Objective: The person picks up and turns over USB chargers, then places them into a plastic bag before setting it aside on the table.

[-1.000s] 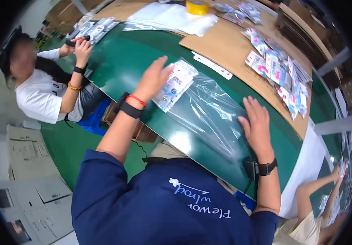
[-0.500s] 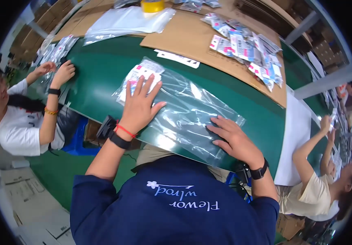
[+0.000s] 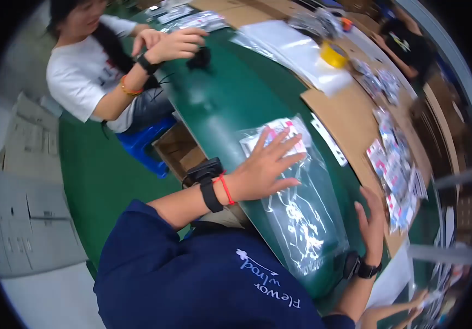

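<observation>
Clear, glossy bag (image 3: 301,227) is lying creased. Splayed left hand (image 3: 269,171) is overlapping it; outstretched right hand (image 3: 373,225) is flanking its edge

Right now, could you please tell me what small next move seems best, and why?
Perhaps move the right hand onto the near end of the clear bag to steady it: the left hand spreads over the packet at its far end, while the right seems empty beside it.

Bag (image 3: 304,211) on table (image 3: 208,96); cardboard (image 3: 340,116) right, packets (image 3: 395,172) on cardboard.
</observation>
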`<state>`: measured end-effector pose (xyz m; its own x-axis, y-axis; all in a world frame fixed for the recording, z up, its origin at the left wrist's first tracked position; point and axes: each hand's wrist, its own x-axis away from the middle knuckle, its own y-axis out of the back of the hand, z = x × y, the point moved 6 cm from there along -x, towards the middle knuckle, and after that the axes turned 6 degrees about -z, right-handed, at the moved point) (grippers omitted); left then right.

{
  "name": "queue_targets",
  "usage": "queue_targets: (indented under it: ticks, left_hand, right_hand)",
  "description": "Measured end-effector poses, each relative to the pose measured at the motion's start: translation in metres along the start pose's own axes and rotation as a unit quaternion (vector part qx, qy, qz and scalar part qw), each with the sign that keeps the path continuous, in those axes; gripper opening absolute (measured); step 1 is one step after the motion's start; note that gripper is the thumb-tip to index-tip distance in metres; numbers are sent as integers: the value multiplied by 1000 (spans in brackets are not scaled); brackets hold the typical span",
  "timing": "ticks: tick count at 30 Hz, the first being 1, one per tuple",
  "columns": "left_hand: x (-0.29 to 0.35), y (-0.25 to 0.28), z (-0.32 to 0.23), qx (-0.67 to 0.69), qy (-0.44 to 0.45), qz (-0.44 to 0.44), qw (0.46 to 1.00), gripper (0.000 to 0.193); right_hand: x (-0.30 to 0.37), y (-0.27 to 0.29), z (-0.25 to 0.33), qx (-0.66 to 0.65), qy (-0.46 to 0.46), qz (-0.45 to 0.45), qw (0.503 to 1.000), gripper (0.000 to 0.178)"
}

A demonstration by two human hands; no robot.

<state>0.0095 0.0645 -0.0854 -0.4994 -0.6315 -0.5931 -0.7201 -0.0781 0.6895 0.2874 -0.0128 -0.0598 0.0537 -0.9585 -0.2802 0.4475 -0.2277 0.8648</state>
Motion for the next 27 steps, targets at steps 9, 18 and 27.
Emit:
queue_targets:
  ticks: [9, 18, 27]
  left_hand:
    - [17, 36, 15, 31, 33, -61, 997, 45]
    - [-9, 38, 26, -5, 10, -46, 999, 41]
    - [-35, -26, -46, 173, -97, 48, 979, 43]
  right_hand:
    - [-14, -10, 25, -11, -12, 42, 999, 36]
    - [-33, -4, -5, 3, 1, 45, 999, 35]
    - [-82, -20, -61, 139, -3, -175, 975, 36]
